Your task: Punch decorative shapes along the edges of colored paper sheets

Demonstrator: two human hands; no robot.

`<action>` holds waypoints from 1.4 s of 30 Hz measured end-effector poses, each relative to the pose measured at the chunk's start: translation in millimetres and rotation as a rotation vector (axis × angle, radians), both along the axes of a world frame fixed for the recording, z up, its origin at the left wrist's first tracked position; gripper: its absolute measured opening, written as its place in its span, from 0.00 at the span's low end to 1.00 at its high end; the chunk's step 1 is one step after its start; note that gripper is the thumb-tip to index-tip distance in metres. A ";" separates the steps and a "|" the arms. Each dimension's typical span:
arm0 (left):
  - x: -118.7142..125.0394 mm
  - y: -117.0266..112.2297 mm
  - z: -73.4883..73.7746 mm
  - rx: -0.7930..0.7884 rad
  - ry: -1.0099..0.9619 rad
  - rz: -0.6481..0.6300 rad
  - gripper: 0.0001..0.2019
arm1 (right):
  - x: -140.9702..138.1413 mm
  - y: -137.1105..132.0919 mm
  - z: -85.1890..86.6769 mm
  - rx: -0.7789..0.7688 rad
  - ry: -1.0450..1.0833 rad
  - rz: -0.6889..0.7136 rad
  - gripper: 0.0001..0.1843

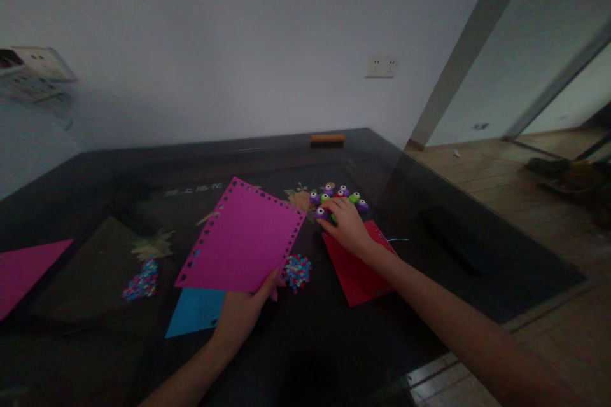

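My left hand (248,311) pinches a magenta paper sheet (245,238) at its lower right corner, thumb on top. Small punched holes run along three edges of that sheet, and it is held tilted above the table. My right hand (346,222) reaches to a cluster of small craft punches (354,198) in purple, green and red with white tops. Its thumb and fingers close round a purple craft punch (320,212) at the cluster's near left. A red paper sheet (356,273) lies under the right wrist. Partly beneath the magenta sheet is a blue paper sheet (193,311).
Punched paper confetti (296,272) lies between my hands, with a second confetti pile (142,280) farther left. Another pink sheet (28,270) is at the left edge. A brown roll (327,138) rests at the back of the dark glossy table (267,162), against the wall.
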State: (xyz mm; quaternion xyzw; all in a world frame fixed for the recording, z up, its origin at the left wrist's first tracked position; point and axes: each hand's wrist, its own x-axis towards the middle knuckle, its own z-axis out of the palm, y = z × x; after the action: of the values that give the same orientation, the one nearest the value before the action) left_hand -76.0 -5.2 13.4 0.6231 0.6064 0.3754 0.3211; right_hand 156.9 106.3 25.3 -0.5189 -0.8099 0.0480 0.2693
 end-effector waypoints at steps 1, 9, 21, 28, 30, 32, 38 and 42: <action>0.1 0.1 -0.6 0.006 0.000 0.005 0.19 | 1.8 4.3 -2.4 0.009 -0.028 -0.016 0.12; -0.1 3.0 -7.1 -0.018 0.011 0.012 0.20 | 1.1 14.9 -15.0 0.056 -0.231 -0.099 0.14; 2.2 2.1 0.9 -0.018 -0.043 0.005 0.19 | 1.8 16.9 -6.1 0.062 -0.203 -0.085 0.16; 0.7 0.4 4.2 -0.071 0.000 0.016 0.21 | 23.8 -13.3 9.4 0.054 0.198 0.082 0.07; 1.8 0.9 4.3 -0.109 -0.041 0.018 0.22 | 31.8 -28.6 11.2 0.002 0.294 0.106 0.07; 2.9 1.3 4.3 -0.157 -0.089 0.014 0.23 | 39.3 -44.1 11.0 -0.123 0.355 0.104 0.07; 5.3 -1.7 4.8 -0.293 -0.183 -0.086 0.25 | 47.6 -71.0 6.1 -0.428 0.559 0.017 0.11; 10.1 -6.3 5.9 -0.398 -0.208 -0.207 0.24 | 40.8 -73.2 6.9 -0.615 0.775 0.039 0.15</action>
State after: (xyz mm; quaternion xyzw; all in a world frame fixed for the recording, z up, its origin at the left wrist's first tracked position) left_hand -65.9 -11.5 19.3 0.5642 0.5651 0.2759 0.5350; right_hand 197.7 33.1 32.2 -0.5032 -0.6080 0.4793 0.3840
